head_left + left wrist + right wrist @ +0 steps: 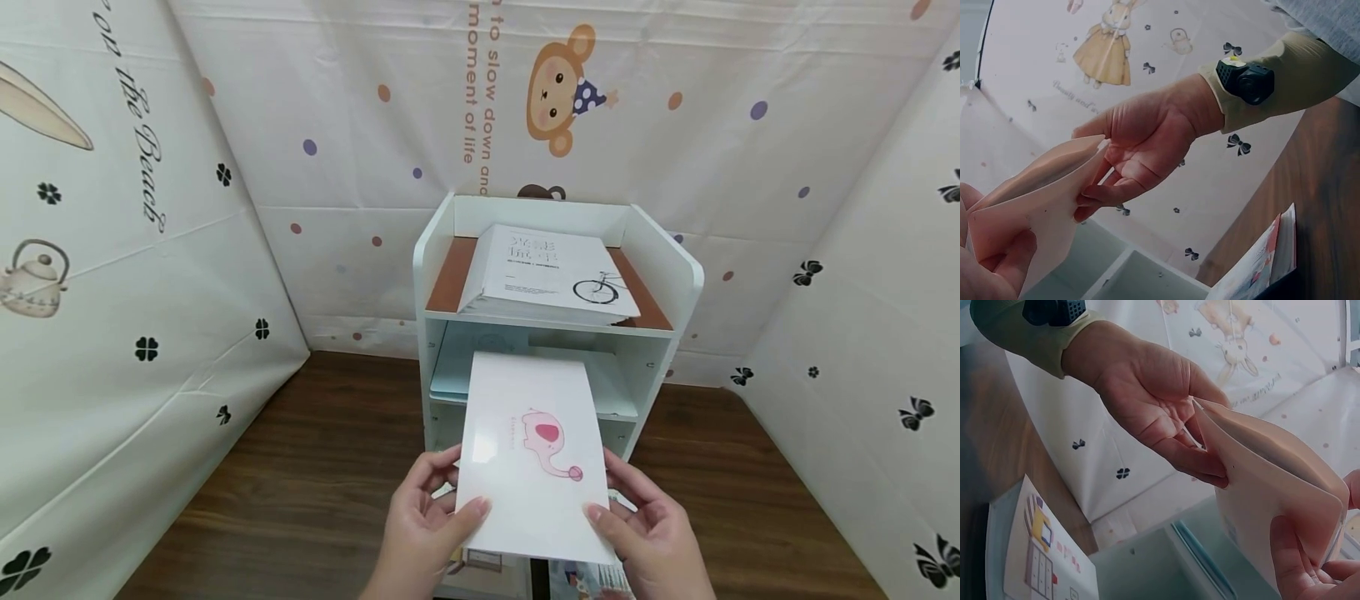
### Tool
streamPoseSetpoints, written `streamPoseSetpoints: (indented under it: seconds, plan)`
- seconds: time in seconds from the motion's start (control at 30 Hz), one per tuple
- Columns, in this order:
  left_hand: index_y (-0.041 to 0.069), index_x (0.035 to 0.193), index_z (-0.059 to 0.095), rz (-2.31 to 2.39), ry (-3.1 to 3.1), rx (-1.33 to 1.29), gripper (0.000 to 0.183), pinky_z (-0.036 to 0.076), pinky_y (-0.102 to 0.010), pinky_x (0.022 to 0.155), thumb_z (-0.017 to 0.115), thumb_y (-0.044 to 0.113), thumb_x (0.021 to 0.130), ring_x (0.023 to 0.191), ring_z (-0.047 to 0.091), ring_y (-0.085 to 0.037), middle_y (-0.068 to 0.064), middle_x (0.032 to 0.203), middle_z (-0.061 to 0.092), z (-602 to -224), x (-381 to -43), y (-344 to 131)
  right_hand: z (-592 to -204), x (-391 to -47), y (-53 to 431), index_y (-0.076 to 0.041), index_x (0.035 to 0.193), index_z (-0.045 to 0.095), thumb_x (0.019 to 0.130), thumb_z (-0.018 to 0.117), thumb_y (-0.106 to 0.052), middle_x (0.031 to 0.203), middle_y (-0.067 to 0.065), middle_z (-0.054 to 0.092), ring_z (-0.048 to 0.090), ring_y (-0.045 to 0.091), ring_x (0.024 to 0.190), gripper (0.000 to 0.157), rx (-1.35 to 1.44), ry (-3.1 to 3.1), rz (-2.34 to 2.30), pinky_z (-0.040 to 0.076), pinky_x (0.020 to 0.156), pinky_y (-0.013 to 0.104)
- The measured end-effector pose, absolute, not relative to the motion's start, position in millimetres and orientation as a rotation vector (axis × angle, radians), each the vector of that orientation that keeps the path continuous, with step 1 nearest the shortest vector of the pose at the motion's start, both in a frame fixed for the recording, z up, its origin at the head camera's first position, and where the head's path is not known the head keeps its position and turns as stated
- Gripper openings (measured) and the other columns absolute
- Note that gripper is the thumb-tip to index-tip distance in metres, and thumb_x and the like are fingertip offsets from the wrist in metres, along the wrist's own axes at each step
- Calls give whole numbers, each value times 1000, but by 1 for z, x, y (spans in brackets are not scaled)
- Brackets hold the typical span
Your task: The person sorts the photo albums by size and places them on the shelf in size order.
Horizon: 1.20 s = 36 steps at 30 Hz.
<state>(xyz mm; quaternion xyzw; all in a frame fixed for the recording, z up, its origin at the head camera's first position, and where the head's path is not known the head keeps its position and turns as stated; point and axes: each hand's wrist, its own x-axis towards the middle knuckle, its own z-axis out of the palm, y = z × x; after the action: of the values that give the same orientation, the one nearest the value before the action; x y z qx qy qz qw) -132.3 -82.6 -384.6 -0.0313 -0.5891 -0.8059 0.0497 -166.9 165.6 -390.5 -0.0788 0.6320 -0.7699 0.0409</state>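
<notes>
A thin white notebook (510, 517) with a pink elephant on its cover is held up in front of a small shelf (429, 275). My left hand (426, 518) grips its near left edge, thumb on the cover and fingers beneath. On the near right edge, my right hand (654, 525) holds it the same way. In the left wrist view, the notebook (1054, 203) shows its edge, with the leaves bowed slightly apart; the right hand (1154, 140) is across from the left hand (997, 269). The right wrist view also shows the gap along the notebook's (1254, 494) edge.
On the shelf's brown top tier lies a white book (547, 271) with a bicycle drawing. Pale blue books (453, 367) lie on the middle tier. Below the hands, partly covered, are a picture-covered book (487, 575) and another book (573, 579). Printed white cloth (337, 108) hangs behind the wooden tabletop (300, 467).
</notes>
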Motion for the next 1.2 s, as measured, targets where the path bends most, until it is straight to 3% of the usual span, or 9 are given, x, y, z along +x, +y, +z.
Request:
streamPoseSetpoints:
  seconds: [0.47,0.6,0.87,1.2]
  plan:
    - [-2,144,44,-2481,-1778,-214,64,62,-43,86,77,3,89,101,69,-29,-21,117,54,-390,-158,-64,-393,-181,183,-35,129,64,95,66,2,123,4,62,73,21,100,51,-103,2033,-2348,63,81,37]
    - [-2,143,46,-2460,-1782,-245,62,63,-41,86,77,2,89,100,70,-27,-21,117,55,-391,-165,-58,-393,-185,187,-37,126,63,96,67,0,125,-7,66,73,17,103,48,-47,2046,-2347,63,83,34]
    - [-1,142,47,-2457,-1794,-247,62,63,-38,86,77,0,88,100,71,-26,-18,114,55,-393,-180,-48,-391,-190,193,-10,154,43,99,68,-9,126,-17,67,72,13,104,60,13,2130,-2299,63,84,32]
    - [2,141,50,-2475,-1765,-264,60,63,-35,84,76,-4,87,97,72,-24,-14,111,57,-397,-197,-33,-392,-198,204,-6,155,40,100,67,-15,123,-18,70,74,13,102,62,39,2101,-2350,63,83,33]
